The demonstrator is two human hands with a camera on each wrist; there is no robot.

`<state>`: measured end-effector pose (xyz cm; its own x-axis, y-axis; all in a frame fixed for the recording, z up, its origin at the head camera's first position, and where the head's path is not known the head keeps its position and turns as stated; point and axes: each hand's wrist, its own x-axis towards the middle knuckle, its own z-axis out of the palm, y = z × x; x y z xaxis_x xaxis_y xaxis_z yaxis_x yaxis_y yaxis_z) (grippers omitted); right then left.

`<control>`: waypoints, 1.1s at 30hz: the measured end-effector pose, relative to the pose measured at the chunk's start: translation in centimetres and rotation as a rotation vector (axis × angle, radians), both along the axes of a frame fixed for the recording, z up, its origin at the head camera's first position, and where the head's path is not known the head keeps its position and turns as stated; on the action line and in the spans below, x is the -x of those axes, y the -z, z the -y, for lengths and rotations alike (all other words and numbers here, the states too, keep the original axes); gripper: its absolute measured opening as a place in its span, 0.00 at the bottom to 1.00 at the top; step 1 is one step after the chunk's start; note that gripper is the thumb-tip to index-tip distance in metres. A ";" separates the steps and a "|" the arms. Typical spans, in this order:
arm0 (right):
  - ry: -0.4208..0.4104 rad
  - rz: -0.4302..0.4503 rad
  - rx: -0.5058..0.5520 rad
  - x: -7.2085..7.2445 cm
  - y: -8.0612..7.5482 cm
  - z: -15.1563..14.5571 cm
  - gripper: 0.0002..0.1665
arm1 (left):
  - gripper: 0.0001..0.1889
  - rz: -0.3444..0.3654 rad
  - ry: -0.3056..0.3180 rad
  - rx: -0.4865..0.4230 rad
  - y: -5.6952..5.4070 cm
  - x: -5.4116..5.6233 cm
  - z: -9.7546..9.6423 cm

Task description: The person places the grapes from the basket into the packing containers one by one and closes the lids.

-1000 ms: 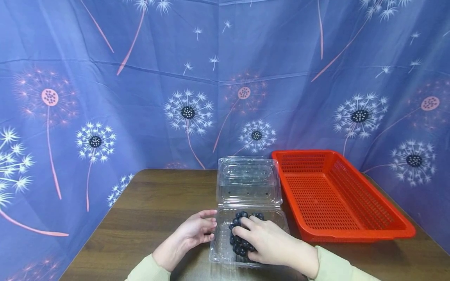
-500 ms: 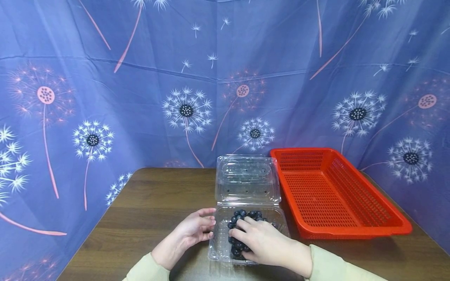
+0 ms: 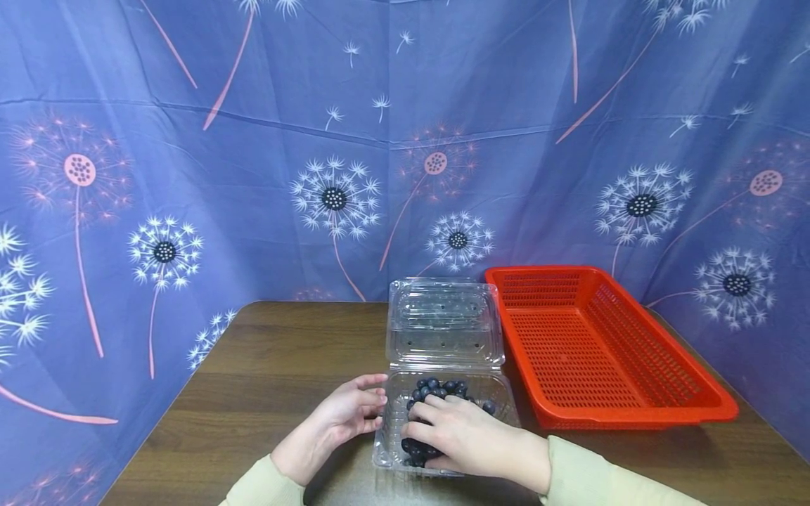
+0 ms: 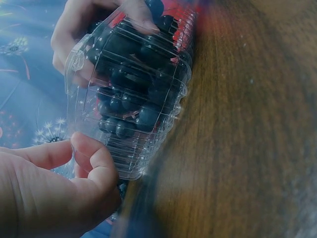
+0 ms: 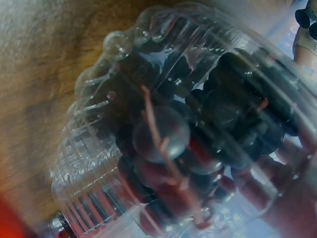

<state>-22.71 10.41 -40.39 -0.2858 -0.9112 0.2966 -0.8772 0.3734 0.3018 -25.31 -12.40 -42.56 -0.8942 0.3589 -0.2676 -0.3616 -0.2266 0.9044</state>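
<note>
In the head view a clear plastic clamshell box lies with its hinged lid folded back. Inside is a bunch of dark grapes; its reddish stem shows through the box wall in the right wrist view. My right hand reaches in from above and grips the bunch, its palm hiding much of it. One grape shows apart at the box's right side. At the left rim, my left hand pinches the edge between thumb and finger, as the left wrist view shows.
A red slotted plastic basket stands right of the box, its rim close to the lid. Both rest on a brown wooden table. Behind hangs a blue dandelion-print cloth.
My right hand has slid a little left inside the box along with the grapes, and a grape at the right has come into sight. My left hand stays at the rim.
</note>
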 end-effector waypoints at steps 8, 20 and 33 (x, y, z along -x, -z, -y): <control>-0.076 0.057 0.023 0.4 0.2 0.0 0.32 | 0.24 -0.003 0.003 0.004 0.0 0.0 0.1; -0.067 0.275 0.024 0.6 -0.5 -1.0 0.35 | 0.26 0.010 0.013 -0.007 -0.1 -0.1 0.2; -0.066 0.346 0.028 0.5 -1.6 -2.7 0.29 | 0.27 0.007 0.000 -0.017 -0.1 -0.2 0.6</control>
<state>-23.19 13.07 -38.76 -0.3146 -0.9239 0.2178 -0.9482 0.3166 -0.0269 -25.12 -12.98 -42.46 -0.8923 0.3637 -0.2674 -0.3675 -0.2414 0.8981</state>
